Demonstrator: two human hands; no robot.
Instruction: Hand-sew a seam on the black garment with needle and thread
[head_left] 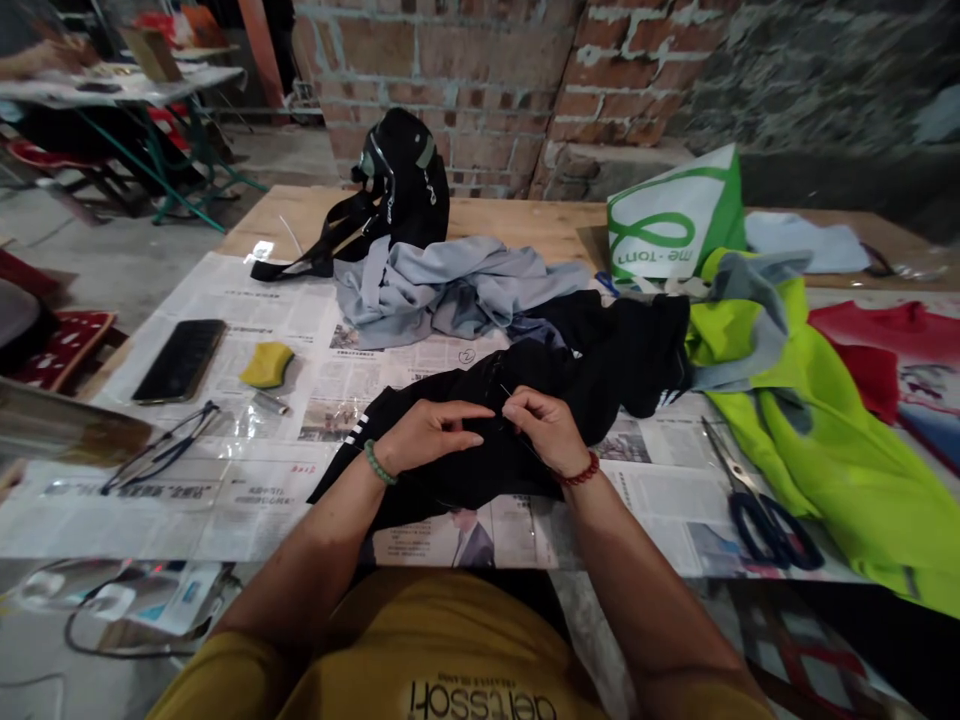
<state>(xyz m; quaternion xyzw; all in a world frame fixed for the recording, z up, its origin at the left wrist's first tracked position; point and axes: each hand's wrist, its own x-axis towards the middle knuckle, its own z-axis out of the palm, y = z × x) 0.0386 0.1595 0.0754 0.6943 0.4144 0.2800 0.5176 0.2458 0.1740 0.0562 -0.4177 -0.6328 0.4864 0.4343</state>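
Observation:
A black garment (457, 470) with white stripes at its edge lies bunched in front of me. Above it, my right hand (544, 425) is closed in a pinch on a thin needle (505, 391), whose tip shows beyond the fingers. Facing it from the left is my left hand (431, 435), thumb and index finger stretched out and apart, over the black cloth. Nothing shows between those two fingers; its other fingers are partly hidden. More black cloth (637, 345) and a grey garment (457, 290) lie just beyond.
Newspaper (247, 500) covers the table. On the left are a phone (180, 360), a yellow sponge (268, 364), glasses (165, 445) and a bottle (67, 425). Scissors (750, 500) and a neon garment (840, 430) lie right. A black bag (409, 180) and green-white bag (675, 220) stand behind.

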